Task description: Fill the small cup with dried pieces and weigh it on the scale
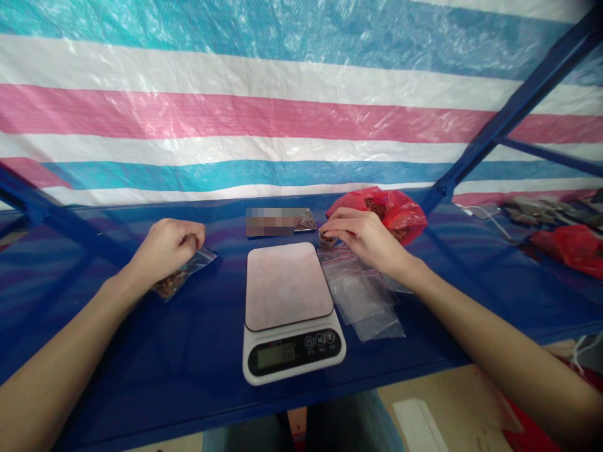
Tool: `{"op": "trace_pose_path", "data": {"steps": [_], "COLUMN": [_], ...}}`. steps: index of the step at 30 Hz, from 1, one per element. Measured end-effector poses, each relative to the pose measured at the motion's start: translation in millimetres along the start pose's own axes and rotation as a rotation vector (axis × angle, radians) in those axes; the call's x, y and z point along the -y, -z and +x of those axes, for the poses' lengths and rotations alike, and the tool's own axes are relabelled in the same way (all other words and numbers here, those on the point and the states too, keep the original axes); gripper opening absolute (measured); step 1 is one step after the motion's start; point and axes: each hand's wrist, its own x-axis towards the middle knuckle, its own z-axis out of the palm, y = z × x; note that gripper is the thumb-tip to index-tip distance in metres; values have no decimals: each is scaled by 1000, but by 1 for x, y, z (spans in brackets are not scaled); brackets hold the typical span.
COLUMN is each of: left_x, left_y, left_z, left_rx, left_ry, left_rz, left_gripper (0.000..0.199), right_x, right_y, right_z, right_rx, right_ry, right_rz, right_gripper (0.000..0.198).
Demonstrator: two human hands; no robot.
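My left hand (pixel 173 248) is closed in a fist at the top edge of a small clear zip bag (pixel 169 285), which has brown bits inside. Its fingers cover part of the bag. On the other side, my right hand (pixel 360 233) pinches at the rim of a small round cup (pixel 326 242), and the fingertips partly hide what is in it. A white digital kitchen scale (pixel 288 289) stands between the hands with a bare plate, its display apparently reading zero. Flat clear zip bags (pixel 362 298) lie overlapped to the right of the scale, below my right hand.
Behind my right hand sits an open red plastic bag (pixel 409 210) with brown pieces. A phone (pixel 306 220) lies behind the scale. Blue metal posts (pixel 513 119) and a striped sheet (pixel 245 113) bound the blue table (pixel 198 370). Another red bag (pixel 575 248) is far right.
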Motion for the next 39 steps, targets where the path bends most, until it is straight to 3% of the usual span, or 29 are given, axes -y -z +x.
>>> {"op": "trace_pose_path", "data": {"steps": [8, 14, 20, 25, 30, 39], "left_x": [0, 1, 1, 1, -1, -2], "left_y": [1, 0, -2, -2, 0, 1], "left_z": [0, 0, 0, 1, 1, 0], "left_rx": [-4, -1, 0, 7, 13, 11], "left_ry": [-6, -7, 9, 15, 25, 19], "left_rz": [-2, -7, 1, 7, 4, -8], "left_gripper": [24, 24, 23, 24, 24, 24], "right_x": [-8, -5, -4, -4, -6, -4], "right_y": [-1, -6, -13, -16, -20, -7], "right_z": [0, 4, 7, 9, 8, 7], "right_rx": [13, -119, -189, -290, -234, -187], "right_ry": [18, -76, -108, -238, -296, -184], "right_rz": [5, 79, 126, 288, 434, 259], "right_gripper": [26, 8, 6, 10, 22, 15]}}
